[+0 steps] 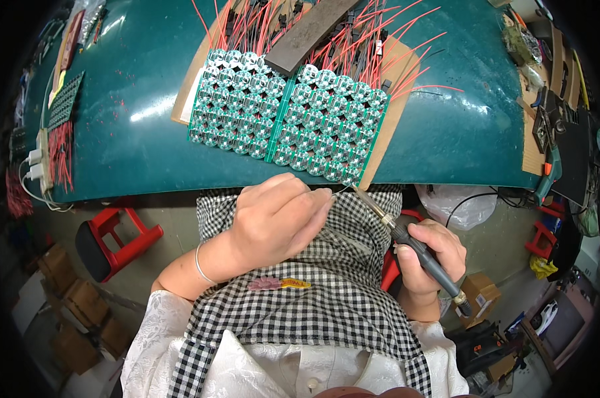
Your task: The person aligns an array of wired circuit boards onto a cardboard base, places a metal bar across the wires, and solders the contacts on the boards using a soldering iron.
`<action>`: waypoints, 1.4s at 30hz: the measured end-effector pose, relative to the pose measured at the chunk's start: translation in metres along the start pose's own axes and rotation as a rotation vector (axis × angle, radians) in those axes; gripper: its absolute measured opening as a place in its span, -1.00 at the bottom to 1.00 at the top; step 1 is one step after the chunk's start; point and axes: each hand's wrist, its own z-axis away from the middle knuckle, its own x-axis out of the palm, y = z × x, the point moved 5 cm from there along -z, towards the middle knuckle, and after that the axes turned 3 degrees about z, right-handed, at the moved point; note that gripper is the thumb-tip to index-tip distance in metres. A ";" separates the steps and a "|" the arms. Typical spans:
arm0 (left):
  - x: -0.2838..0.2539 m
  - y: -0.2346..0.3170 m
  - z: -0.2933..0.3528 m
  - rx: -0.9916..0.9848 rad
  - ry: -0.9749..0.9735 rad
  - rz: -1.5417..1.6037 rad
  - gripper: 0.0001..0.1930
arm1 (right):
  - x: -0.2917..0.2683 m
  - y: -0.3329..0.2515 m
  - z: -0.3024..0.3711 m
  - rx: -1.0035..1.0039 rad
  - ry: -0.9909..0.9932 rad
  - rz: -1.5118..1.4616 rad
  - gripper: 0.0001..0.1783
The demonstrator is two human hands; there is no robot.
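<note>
My right hand (439, 255) is closed around the dark handle of a soldering iron (401, 233). The iron slants up and left, its tip at the near right corner of the circuit board panel (326, 126). Closed in a pinch, my left hand (270, 215) holds a thin strand, apparently solder wire (340, 192), whose end reaches toward the iron's tip. Whether they touch is too small to tell. The green panel consists of two blocks of round boards in rows. Many red and black wires (386, 40) spread out behind it.
A dark flat bar (310, 36) lies across the wires and the panel's far edge. Cardboard (396, 113) lies underneath on the green table (472, 139). At left are another board panel (64, 103) with red wires and a power strip (44, 159). A red stool (117, 239) stands below.
</note>
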 end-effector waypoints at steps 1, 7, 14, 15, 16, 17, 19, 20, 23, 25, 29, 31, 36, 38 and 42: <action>0.000 0.000 0.000 -0.003 0.000 0.000 -0.80 | 0.001 0.001 0.000 0.002 -0.005 0.003 -0.69; 0.001 -0.003 0.000 0.004 -0.022 0.008 -0.77 | 0.002 -0.004 -0.004 -0.013 -0.020 0.014 -0.70; 0.002 -0.003 -0.005 -0.006 -0.059 -0.021 -0.82 | 0.002 -0.005 -0.007 -0.065 -0.044 0.037 -0.69; 0.001 -0.002 -0.006 -0.004 -0.066 -0.026 -0.82 | -0.001 -0.004 -0.006 -0.049 -0.021 0.008 -0.68; -0.002 -0.001 -0.008 -0.005 -0.067 -0.024 -0.82 | -0.002 -0.003 -0.005 -0.033 0.002 -0.022 -0.67; -0.006 0.000 -0.009 -0.033 -0.039 0.024 -0.82 | -0.006 -0.003 -0.003 0.017 0.051 -0.055 -0.66; -0.007 -0.001 -0.009 -0.058 -0.012 0.070 -0.80 | -0.013 0.002 0.000 0.074 0.100 -0.122 -0.67; -0.006 -0.001 -0.009 -0.063 0.008 0.080 -0.80 | -0.013 0.003 0.000 0.075 0.100 -0.122 -0.67; -0.002 -0.004 -0.010 -0.045 0.017 0.085 -0.80 | -0.012 0.005 -0.003 0.065 0.069 -0.088 -0.67; -0.003 -0.003 -0.010 -0.026 0.007 0.080 -0.80 | -0.008 0.005 -0.003 0.034 0.033 -0.085 -0.67; 0.001 -0.002 -0.011 -0.047 -0.067 0.016 -0.79 | -0.009 0.010 -0.003 0.047 0.042 -0.091 -0.67; 0.001 -0.003 -0.010 -0.045 -0.064 0.029 -0.79 | -0.006 0.010 -0.005 0.031 0.009 -0.085 -0.68; 0.002 -0.005 -0.009 -0.045 -0.077 0.052 -0.79 | -0.002 0.009 -0.011 -0.009 -0.030 -0.096 -0.70; 0.004 -0.006 -0.009 -0.042 -0.070 0.055 -0.79 | -0.002 0.007 -0.014 -0.026 -0.042 -0.097 -0.70; 0.003 -0.003 -0.012 -0.035 -0.098 0.018 -0.79 | -0.005 0.005 -0.018 -0.044 -0.071 -0.073 -0.71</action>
